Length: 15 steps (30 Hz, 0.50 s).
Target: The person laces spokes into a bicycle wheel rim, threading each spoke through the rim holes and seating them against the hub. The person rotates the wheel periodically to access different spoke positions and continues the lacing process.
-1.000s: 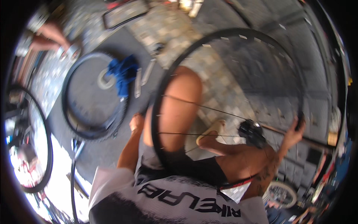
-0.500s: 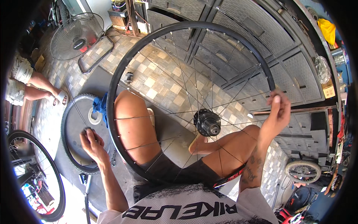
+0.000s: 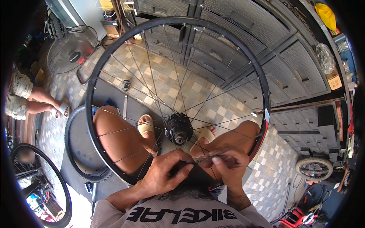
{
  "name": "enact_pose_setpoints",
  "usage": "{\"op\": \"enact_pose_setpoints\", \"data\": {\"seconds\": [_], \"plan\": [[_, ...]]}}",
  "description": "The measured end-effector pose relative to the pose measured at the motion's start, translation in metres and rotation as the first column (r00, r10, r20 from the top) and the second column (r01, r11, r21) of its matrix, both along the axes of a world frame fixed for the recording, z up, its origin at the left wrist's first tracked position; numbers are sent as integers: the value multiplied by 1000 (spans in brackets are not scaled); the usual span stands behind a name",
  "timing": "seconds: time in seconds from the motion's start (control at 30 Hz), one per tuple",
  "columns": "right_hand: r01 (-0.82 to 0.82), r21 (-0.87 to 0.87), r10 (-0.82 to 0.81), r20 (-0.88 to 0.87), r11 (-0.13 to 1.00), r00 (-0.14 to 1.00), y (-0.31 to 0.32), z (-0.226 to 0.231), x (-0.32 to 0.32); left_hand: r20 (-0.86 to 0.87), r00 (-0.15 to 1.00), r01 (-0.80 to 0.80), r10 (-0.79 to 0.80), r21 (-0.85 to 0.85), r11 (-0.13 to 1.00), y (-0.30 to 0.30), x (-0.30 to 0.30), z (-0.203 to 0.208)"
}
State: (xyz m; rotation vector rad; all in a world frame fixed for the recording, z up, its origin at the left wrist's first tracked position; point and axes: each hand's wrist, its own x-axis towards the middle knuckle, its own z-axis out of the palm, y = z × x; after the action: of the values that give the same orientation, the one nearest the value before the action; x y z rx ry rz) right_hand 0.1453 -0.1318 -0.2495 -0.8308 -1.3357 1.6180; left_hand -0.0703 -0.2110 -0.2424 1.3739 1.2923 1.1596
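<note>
A partly laced bicycle wheel lies across my thighs, its black rim (image 3: 90, 98) circling them and its black hub (image 3: 178, 129) between my knees. Thin spokes (image 3: 150, 81) run from the hub to the rim. Low over the near part of the wheel, my left hand (image 3: 167, 173) is closed in a pinch. Close beside it my right hand (image 3: 230, 165) pinches too, slightly blurred. Thin dark loose spokes (image 3: 198, 160) pass between the two hands; how many I cannot tell. Palms and parts of the fingers are hidden.
A bicycle tyre (image 3: 70, 152) lies on a dark mat at left, with another wheel (image 3: 62, 186) beyond it. Grey drawer cabinets (image 3: 281, 60) line the far and right sides. A fan (image 3: 72, 53) and a person's legs (image 3: 42, 100) are at far left. A small wheel (image 3: 314, 168) sits at right.
My left hand has come in from over the tyre with the spokes. My right hand has left the rim and joined it. The wheel has shifted left in view.
</note>
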Motion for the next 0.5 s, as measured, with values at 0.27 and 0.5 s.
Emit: {"op": "enact_pose_setpoints", "data": {"seconds": [0.27, 0.5], "plan": [[243, -405, -329, -156, 881, 931, 70, 41, 56, 255, 885, -421, 391, 75, 904, 3, -39, -10], [-9, -416, 203, 426, 909, 882, 68, 95, 95, 285, 708, -703, 647, 194, 684, 2, -119, -19]]}}
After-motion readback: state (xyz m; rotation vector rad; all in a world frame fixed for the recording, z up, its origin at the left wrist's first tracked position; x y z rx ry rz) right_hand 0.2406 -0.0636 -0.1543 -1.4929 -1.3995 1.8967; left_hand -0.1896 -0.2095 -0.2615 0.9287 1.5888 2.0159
